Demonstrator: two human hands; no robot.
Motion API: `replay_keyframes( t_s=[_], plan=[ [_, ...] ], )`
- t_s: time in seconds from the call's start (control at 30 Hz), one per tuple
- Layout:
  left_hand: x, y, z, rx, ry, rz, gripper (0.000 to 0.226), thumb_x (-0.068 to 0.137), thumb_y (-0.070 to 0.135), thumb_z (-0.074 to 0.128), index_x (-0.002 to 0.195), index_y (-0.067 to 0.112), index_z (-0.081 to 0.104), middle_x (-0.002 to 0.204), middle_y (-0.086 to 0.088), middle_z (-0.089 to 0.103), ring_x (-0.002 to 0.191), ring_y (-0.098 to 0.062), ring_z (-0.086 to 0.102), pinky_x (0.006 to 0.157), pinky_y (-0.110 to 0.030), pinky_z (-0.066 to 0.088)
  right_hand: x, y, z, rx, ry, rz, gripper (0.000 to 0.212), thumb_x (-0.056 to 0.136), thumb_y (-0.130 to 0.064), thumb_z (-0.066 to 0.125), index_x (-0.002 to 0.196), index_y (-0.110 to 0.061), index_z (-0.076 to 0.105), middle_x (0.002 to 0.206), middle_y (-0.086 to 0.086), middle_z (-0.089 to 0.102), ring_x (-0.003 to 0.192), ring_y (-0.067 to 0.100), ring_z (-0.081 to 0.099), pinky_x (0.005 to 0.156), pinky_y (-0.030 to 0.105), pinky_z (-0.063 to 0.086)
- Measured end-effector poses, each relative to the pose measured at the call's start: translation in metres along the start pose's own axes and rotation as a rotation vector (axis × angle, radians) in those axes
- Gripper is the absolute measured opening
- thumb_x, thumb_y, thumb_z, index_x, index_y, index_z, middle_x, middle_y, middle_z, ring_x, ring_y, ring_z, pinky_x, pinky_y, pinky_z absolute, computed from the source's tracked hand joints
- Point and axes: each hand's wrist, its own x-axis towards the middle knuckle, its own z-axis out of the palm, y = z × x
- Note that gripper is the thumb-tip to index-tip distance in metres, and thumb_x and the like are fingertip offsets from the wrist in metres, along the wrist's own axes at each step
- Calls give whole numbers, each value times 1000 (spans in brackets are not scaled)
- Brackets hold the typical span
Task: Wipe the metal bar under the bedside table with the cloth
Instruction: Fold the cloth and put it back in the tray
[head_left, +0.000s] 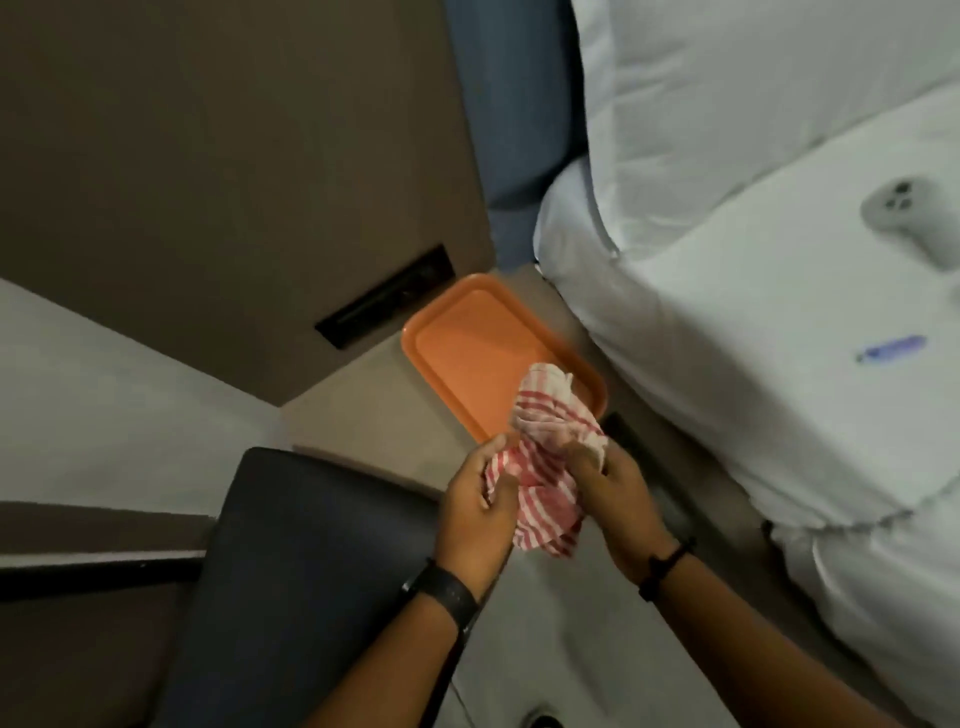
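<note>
While hands (550, 499) bunch cloth (540, 467), orange tray (467, 353) lies bare.

The cloth (540, 467) is a thin woven cotton-like fabric, red-and-white striped, crumpled and matt. The orange tray (467, 353) looks like smooth moulded plastic with a faint sheen. The bedding (753, 270) is soft white fabric, lightly creased. The dark chair seat (301, 561) appears smooth and matt (leather or vinyl, hard to tell). The tabletop (363, 415) is a matt beige laminate.
</note>
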Motion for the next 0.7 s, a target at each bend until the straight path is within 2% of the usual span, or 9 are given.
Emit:
replay_keyframes(
  t_s=[0.1, 0.17, 0.27, 0.4, 0.47, 0.5, 0.53, 0.6, 0.7],
  plan=[
    [32, 37, -15, 209, 89, 79, 40, 98, 10, 55, 136, 21, 61, 137, 1, 63, 128, -13, 59, 112, -22, 43, 28, -40, 1, -407, 107, -133, 70, 101, -27, 80, 160, -22, 44, 155, 8, 60, 138, 22, 64, 117, 41, 55],
    [63, 54, -14, 314, 126, 96, 42, 100, 12, 52, 141, 19, 58, 141, -4, 59, 131, -18, 54, 105, -10, 34, 58, -50, 3, -616, 17, -222, 72, 103, -37, 67, 168, -35, 35, 158, 9, 49, 135, 22, 60, 112, 36, 52],
    [115, 47, 3, 369, 108, 7, 47, 104, 17, 43, 151, 17, 46, 153, -8, 47, 138, -23, 48, 112, -23, 33, 108, -35, 3, -810, -64, -240, 62, 98, -48, 43, 160, -55, 36, 163, 10, 36, 143, 36, 58, 121, 46, 53],
    [187, -17, 29, 412, 38, -80, 63, 97, 44, 24, 157, 27, 30, 157, 0, 34, 134, -17, 44, 109, -28, 37, 194, 25, -1, -995, -175, -189, 68, 105, -24, 58, 165, -44, 34, 173, 15, 31, 154, 42, 50, 128, 49, 47],
    [210, -60, 38, 663, -13, -77, 70, 93, 44, 19, 160, 24, 25, 162, -5, 31, 142, -27, 38, 120, -40, 32, 226, 59, -4, -1210, -253, -165, 72, 103, -42, 49, 172, -39, 27, 178, 15, 29, 166, 42, 34, 135, 55, 35],
    [218, -81, 42, 841, -7, -48, 72, 93, 47, 17, 159, 21, 29, 163, -9, 34, 147, -34, 34, 123, -48, 27, 236, 76, -7, -1342, -279, -164, 75, 101, -52, 35, 173, -40, 20, 181, 14, 25, 171, 42, 21, 135, 62, 29],
    [222, -95, 47, 990, 9, -30, 74, 93, 51, 18, 156, 19, 37, 161, -14, 40, 148, -41, 34, 124, -54, 24, 239, 90, -12, -1437, -285, -163, 80, 96, -58, 20, 174, -43, 13, 185, 13, 18, 174, 42, 9, 132, 68, 25],
    [222, -114, 52, 1119, 28, -45, 72, 97, 54, 20, 155, 18, 42, 160, -17, 42, 151, -42, 33, 125, -59, 16, 239, 108, -25, -1492, -275, -192, 84, 93, -66, 9, 173, -45, 0, 189, 11, 0, 174, 40, -12, 130, 76, 17],
    [220, -113, 52, 1180, -20, -105, 69, 102, 55, 15, 164, 24, 10, 172, -12, 11, 159, -33, 6, 128, -54, -5, 246, 105, -34, -1529, -291, -199, 81, 97, -72, 5, 173, -49, -1, 187, 12, -15, 169, 34, -30, 133, 77, 6]
  ],
)
